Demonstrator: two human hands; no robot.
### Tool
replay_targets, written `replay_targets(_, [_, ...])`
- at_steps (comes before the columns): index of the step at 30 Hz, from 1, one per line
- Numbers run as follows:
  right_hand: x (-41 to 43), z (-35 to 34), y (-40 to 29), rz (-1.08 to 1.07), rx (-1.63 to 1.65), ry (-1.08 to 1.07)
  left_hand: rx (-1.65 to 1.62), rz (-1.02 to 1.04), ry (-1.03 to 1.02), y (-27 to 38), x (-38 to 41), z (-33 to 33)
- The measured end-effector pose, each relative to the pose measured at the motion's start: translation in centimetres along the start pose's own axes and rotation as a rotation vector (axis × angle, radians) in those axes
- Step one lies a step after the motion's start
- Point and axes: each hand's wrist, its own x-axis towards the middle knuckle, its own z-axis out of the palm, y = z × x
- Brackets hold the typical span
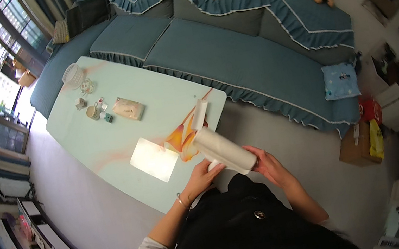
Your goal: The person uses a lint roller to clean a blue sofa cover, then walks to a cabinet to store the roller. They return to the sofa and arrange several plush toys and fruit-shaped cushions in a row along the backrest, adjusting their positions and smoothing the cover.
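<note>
A thick white roll, its material too unclear to tell, is held tilted over the near right end of the pale table. My left hand grips its lower left side, with the thumb on a loose white flap. My right hand holds the roll's lower right end. Just beyond the roll's upper end, a narrow white open box or tray lies on the table. A bright white rectangular sheet rests left of the roll, beside the table's orange flower print.
On the table are a tissue pack, a mug, a teapot, small boxes and a white basket. A blue-covered sofa runs along the far side. A cardboard box stands on the floor at right.
</note>
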Motion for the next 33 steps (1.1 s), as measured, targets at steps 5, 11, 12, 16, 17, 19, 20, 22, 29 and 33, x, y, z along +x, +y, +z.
replay_targets(5, [17.9,-6.0,3.2,0.182,-0.477,-0.05,-0.135,-0.313,0.474,-1.4,-0.8,-4.1])
replay_targets(11, [37.7,-9.4,9.6,-0.094,-1.258,-0.452,-0.083,-0.406,0.878,-0.2,0.7,-3.8])
replay_targets(12, [40.2,-9.1,10.2,-0.178,-1.351,-0.492,-0.163,-0.464,0.929,1.9,1.4,-3.5])
replay_targets(16, [50.0,-10.8,12.9,-0.418,-1.764,-0.604,-0.467,-0.527,1.006,4.7,4.4,-1.7])
replay_targets(17, [51.9,-11.8,13.8,-0.512,-1.841,-0.608,-0.501,-0.487,1.016,5.1,4.7,-1.6])
replay_targets(19, [54.7,-13.0,14.2,-0.399,-1.965,-0.7,-0.517,-0.518,1.024,4.8,4.8,-1.4])
replay_targets(20, [55.0,-12.2,14.1,-0.352,-1.982,-0.722,-0.512,-0.502,1.098,4.2,4.9,-0.7])
replay_targets(22, [55.6,-12.7,12.9,-0.238,-2.039,-0.718,-0.497,-0.468,1.198,3.4,5.7,0.6])
replay_targets(29, [53.2,-10.6,14.6,0.15,-1.348,-0.603,-0.577,-0.409,1.185,0.3,5.4,0.0])
replay_targets(33, [45.4,-1.4,9.3,0.103,-1.276,-0.712,-0.646,-0.361,1.074,-0.9,5.3,-0.2])
